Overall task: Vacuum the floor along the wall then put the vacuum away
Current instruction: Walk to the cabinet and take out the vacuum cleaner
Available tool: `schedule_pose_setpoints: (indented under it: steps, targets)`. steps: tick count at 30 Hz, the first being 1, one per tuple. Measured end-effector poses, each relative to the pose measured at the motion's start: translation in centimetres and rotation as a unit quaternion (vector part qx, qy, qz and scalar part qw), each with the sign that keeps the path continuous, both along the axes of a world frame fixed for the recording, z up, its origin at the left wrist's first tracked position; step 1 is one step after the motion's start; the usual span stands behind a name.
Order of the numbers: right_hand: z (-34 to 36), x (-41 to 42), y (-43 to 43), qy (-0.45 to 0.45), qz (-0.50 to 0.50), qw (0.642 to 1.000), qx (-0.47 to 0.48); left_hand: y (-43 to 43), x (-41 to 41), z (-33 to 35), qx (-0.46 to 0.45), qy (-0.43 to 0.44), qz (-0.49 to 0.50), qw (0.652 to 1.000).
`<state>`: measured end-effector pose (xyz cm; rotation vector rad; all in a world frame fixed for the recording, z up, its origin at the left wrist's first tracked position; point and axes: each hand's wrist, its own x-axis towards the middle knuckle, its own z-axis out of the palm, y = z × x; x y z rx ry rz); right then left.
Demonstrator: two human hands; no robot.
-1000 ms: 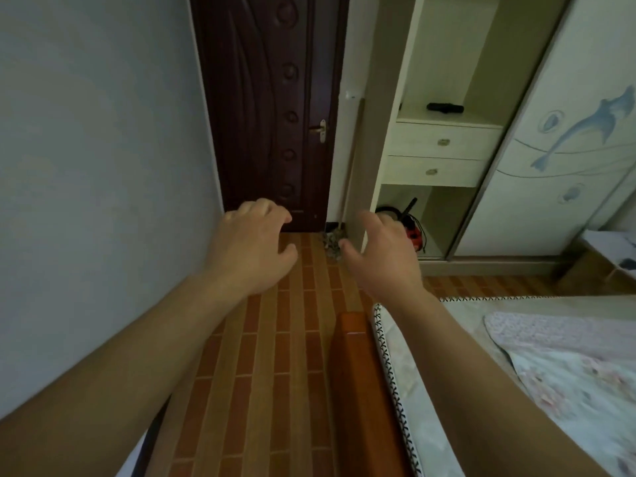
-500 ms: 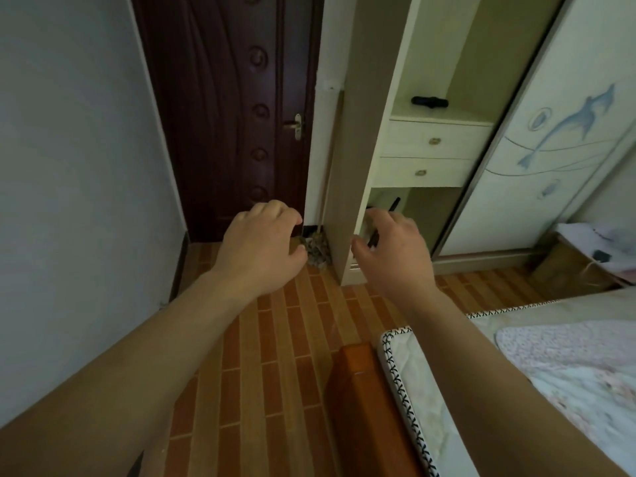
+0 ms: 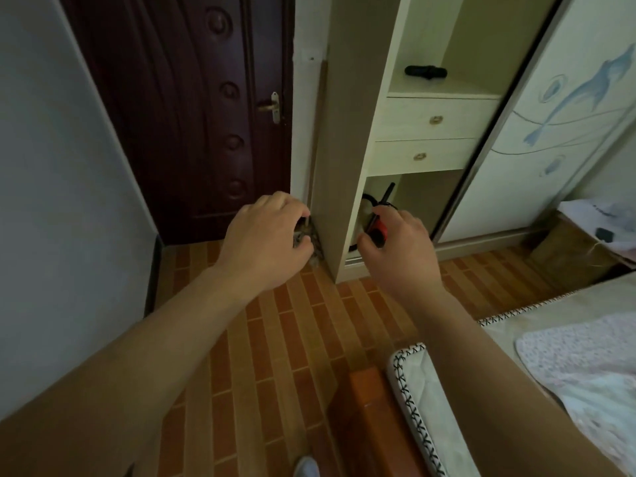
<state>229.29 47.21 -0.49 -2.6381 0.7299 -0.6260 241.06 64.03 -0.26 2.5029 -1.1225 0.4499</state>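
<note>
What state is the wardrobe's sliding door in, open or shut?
Open: the sliding door stands aside at right, baring the shelf, two drawers and the lower compartment.

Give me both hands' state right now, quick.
Left hand: open, fingers loosely curled, holding nothing.
Right hand: open, held out toward the red vacuum, not gripping it.
</note>
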Motion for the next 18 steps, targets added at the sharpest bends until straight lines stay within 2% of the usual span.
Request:
schedule_pose_setpoints:
  steps: [4, 12, 18]
  targets:
    - [-0.4, 5.2, -3.5, 0.009, 0.005, 1.000, 0.022, -3.5, 4.9, 0.4, 0.031, -0.009, -0.003, 0.999]
    - [1.2, 16.3, -7.3, 0.021, 0.033, 0.999, 0.005, -6.9, 15.0, 1.0, 0.025, -0.002, 0.012, 1.000]
    - [-1.5, 23.5, -10.7, 0.041, -0.024, 0.998, 0.028, -10.5, 24.0, -1.6, 0.055, 0.019, -0.035, 0.998]
